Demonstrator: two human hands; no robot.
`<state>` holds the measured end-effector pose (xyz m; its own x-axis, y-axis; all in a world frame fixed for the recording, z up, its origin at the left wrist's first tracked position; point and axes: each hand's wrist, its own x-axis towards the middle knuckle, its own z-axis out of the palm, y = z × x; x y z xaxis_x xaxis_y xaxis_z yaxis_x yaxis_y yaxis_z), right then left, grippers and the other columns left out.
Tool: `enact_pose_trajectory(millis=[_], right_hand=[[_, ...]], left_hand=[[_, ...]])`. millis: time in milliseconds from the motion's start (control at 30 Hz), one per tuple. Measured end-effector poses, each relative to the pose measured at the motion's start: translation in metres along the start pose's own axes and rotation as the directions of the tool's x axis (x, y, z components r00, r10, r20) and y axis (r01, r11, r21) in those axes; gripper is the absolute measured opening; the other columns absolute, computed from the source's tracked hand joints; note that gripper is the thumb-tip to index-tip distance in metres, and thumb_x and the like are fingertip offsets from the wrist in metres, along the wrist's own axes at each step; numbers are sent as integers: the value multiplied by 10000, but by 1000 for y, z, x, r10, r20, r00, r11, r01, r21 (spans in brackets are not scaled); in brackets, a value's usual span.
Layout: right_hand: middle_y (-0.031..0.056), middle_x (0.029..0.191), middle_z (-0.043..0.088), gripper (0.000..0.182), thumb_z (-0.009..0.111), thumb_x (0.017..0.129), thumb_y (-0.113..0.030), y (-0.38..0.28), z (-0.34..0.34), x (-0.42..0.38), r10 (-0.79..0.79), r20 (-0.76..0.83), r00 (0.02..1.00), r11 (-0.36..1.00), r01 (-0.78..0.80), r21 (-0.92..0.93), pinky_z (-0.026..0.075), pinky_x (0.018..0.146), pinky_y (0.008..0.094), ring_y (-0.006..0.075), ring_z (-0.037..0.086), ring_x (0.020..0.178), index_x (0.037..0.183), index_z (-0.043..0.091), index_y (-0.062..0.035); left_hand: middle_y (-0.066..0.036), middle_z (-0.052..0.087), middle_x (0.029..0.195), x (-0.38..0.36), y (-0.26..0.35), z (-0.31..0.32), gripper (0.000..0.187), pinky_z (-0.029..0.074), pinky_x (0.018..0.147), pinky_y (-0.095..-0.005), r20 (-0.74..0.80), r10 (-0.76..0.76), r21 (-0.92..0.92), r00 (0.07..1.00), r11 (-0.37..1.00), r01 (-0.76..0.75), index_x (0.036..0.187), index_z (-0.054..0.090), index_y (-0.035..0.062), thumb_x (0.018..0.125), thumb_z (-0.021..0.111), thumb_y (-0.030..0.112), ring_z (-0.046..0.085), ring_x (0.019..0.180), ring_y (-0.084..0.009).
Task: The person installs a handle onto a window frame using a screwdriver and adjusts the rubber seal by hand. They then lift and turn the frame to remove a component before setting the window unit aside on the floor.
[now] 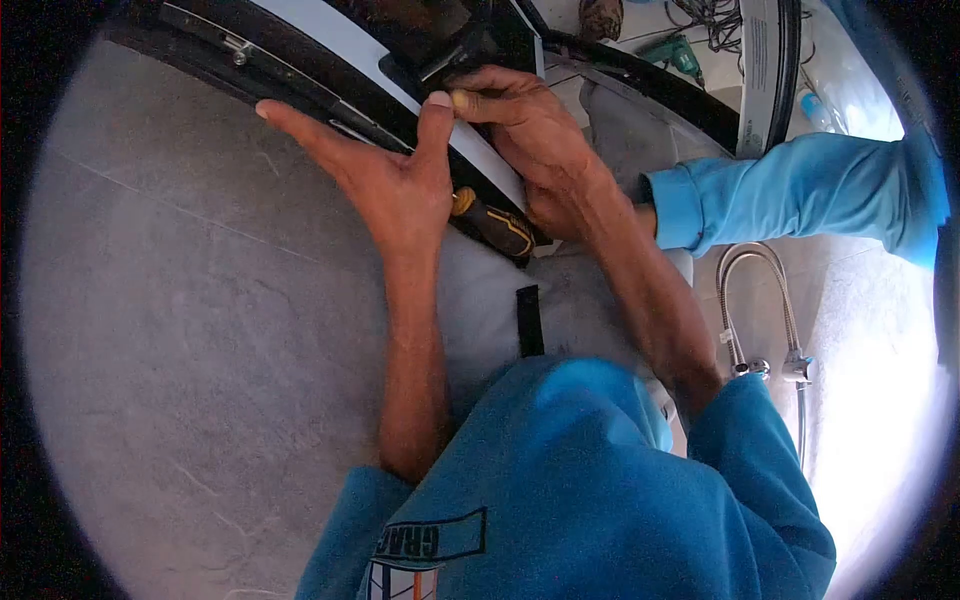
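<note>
My left hand lies at the near edge of a long curved black frame with a white strip. Its thumb and index finger are stretched wide apart, the thumb reaching over the white strip. Across the same strip, my right hand is closed, with thumb and forefinger pinched together near my left thumb tip. What the pinch holds, if anything, is hidden. A screwdriver with a black and yellow handle lies beside my left palm, against the frame's lower edge. A small metal fitting sits on the frame's far left part.
Grey tiled floor spreads at the left. Another person's blue sleeve reaches in from the right. A flexible metal hose stands at right. Behind are a green power tool, a cable tangle and another black-edged panel.
</note>
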<state>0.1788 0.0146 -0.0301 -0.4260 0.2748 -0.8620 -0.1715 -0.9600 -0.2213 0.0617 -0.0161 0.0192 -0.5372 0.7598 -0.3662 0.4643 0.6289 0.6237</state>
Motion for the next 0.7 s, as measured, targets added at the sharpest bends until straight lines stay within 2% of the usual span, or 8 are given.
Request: enact_pose_trajectory(millis=[233,300,333,367,400,500,600,700], right_hand=[[62,836,637,212,699,754,-172,-26,-7,12,158,111,981,987,-157,-22,459,708,295,167,583,784,908,647,-36],[63,881,612,232,666,805,-132,-41,-3,9,228,81,970,963,-212,-165,441,723,247,132,544,790,983,621,9],[63,881,612,232,666,805,-132,-46,-6,14,225,81,971,963,-210,-167,441,723,247,132,544,790,983,621,9],[64,851,608,240,672,802,-141,-48,-10,18,243,100,965,918,-196,-345,433,674,241,125,535,752,978,619,14],[65,821,604,249,677,800,-151,-50,-10,23,264,125,957,841,-164,-515,425,625,234,118,527,714,972,617,19],[68,774,599,244,682,797,-157,-60,-7,21,403,150,903,880,-337,-334,401,536,227,110,525,653,938,618,31],[76,803,627,283,721,755,-245,-58,-6,23,457,181,871,877,-406,-258,441,592,252,158,578,760,881,642,-5],[79,762,618,247,722,747,-200,-52,-9,29,448,216,867,889,-407,-211,444,562,246,158,578,711,835,630,12]], left_hand=[[-349,-21,1419,1,4,-3,1111,8,1108,-388,45,-50,21,998,999,50,1345,-115,-132,751,724,290,-4,1352,-389],[-353,-15,1417,2,2,-3,1109,6,1107,-391,50,-79,6,996,997,78,1344,-116,-134,754,719,295,-1,1350,-398],[-370,0,1398,3,-3,-2,1126,106,1059,-467,62,-42,75,997,996,38,1353,-160,-86,764,697,342,134,1262,-422],[-387,15,1380,1,-6,-3,1142,207,1012,-542,88,-14,147,996,989,1,1362,-205,-38,774,675,390,268,1174,-447],[-387,15,1380,2,-8,-3,1142,207,1012,-542,87,-18,150,996,989,4,1362,-205,-38,774,675,390,268,1174,-447],[-388,16,1379,1,-3,-4,1143,222,1003,-543,89,-18,173,996,985,2,1365,-206,-30,774,667,410,268,1176,-448],[-379,-26,1389,12,-6,-5,1144,218,999,-549,82,-50,217,995,976,31,1367,-199,-36,770,667,413,258,1193,-446],[-366,-70,1400,4,-16,-4,1145,215,996,-554,90,-2,245,996,969,-20,1368,-192,-42,764,675,400,236,1222,-446]])
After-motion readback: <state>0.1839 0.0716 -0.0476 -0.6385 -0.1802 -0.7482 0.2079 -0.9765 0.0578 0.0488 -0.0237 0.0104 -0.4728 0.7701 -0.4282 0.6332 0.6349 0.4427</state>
